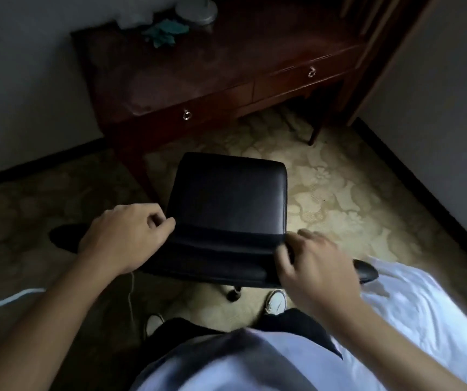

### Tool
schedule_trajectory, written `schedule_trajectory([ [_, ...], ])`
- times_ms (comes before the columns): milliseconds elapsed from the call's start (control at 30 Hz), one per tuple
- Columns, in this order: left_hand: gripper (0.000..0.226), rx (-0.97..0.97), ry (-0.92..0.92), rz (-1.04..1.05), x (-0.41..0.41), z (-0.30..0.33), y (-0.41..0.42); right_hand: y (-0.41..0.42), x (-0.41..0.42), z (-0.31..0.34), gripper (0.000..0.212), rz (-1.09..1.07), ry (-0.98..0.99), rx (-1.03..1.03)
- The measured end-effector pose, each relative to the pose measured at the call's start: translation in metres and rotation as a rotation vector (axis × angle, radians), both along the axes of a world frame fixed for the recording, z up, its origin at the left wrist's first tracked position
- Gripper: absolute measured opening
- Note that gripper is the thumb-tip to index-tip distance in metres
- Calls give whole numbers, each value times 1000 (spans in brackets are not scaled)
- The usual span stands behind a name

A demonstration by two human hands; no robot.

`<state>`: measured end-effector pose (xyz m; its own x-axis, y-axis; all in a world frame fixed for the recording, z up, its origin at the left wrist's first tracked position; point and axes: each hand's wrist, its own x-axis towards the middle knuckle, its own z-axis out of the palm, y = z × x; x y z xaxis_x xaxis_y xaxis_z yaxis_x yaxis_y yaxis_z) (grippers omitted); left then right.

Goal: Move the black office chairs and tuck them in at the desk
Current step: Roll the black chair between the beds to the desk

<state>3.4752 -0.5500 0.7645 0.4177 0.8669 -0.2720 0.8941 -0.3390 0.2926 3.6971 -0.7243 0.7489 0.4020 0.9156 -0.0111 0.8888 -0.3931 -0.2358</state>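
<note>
Nearest the camera, the person's light shirt (226, 362) fills the bottom of the view, with two white shoes (276, 301) on the patterned floor (339, 187) beneath. The left hand (125, 235) has its curled fingers at the left end of the backrest top of the black office chair (226, 204); the right hand (315, 266) curls over the right end. Whether either hand truly grips or only touches cannot be told. A white bedsheet (412, 306) lies just beside the chair's right armrest (366, 270), leaving little room there. Ahead of the seat's front edge a strip of bare floor lies open up to the worktop (212, 66), a dark wooden desk whose knee space is open beyond its front edge. Walls close in on both sides. A teal cloth (164, 33) sits near the worktop's far left corner.
</note>
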Motion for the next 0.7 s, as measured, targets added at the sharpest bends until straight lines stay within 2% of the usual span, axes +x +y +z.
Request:
schedule_trajectory([
  [167, 32, -39, 45, 173, 23, 3, -30, 2, 11, 5, 45, 339, 66, -7],
  [267, 42, 41, 52, 268, 36, 2, -46, 1, 29, 9, 51, 410, 83, -18],
  [400, 46, 175, -57, 360, 52, 2, -74, -2, 50, 11, 53, 436, 86, 6],
  [533, 37, 306, -118, 352, 70, 4, -103, -4, 69, 12, 53, 415, 43, 16],
  [700, 33, 392, -167, 249, 85, -4, -118, -8, 88, 10, 32, 348, 2, 84],
])
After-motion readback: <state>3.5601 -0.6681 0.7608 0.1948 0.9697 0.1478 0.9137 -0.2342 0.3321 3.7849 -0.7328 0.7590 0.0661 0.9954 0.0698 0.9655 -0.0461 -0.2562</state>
